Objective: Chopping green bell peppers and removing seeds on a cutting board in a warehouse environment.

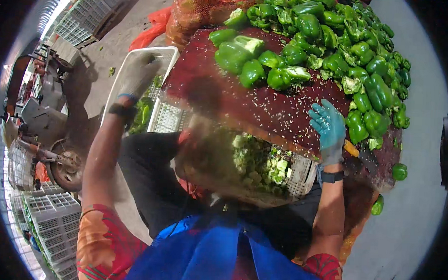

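Note:
My left hand [139, 75], in a pale glove and smeared by motion, is over the long white crate [118, 89] at the left; its fingers cannot be made out. Green pieces [143, 110] lie in that crate below it. My right hand [328, 126] wears a teal-coated glove. It rests open, palm up and empty, over the dark red tabletop [264, 109], left of the piled green bell peppers [378, 91]. Just beside its wrist is a knife with an orange handle [351, 148]. A few peppers, some cut open [237, 51], lie toward the table's far left, among scattered pale seeds.
Between my knees stands a white crate [301, 175] with pepper cores and scraps [277, 166]. Orange mesh sacks [189, 18] lean behind the table. To the left are a parked three-wheeler [42, 114] and stacked white crates [53, 223]. Loose peppers [399, 171] lie at the right edge.

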Available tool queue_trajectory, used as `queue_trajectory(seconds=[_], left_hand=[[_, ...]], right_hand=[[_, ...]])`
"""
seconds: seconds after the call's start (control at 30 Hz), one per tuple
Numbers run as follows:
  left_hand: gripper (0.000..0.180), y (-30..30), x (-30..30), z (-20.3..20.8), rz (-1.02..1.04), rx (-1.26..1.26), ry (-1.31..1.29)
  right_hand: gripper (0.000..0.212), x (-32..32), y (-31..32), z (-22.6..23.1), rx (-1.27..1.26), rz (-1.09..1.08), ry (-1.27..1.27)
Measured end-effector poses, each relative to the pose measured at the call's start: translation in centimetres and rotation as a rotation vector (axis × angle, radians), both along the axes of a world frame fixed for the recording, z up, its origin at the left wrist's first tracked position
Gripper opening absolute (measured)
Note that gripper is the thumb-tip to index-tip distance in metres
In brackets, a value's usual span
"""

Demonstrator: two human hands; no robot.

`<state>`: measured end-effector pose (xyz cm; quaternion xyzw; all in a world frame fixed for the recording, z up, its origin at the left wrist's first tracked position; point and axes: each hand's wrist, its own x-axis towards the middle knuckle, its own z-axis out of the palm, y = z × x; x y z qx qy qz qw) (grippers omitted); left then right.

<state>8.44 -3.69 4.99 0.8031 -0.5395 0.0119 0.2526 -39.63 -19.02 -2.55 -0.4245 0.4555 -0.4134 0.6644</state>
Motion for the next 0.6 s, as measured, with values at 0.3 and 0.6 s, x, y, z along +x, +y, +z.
queue_trajectory(seconds=[0.3, 0.6], left_hand=[[0.048, -24.2, -11.5, -6.7, -0.305, 0.336, -0.034], [0.042, -27.3, -9.0, -10.3, -0.645, -0.006, 0.298]], right_hand=[[0.050, 1.8, -0.6, 0.5, -0.093, 0.057, 0.060], [0.054, 1.7, -1.4, 1.4, -0.023, 0.136, 0.013]])
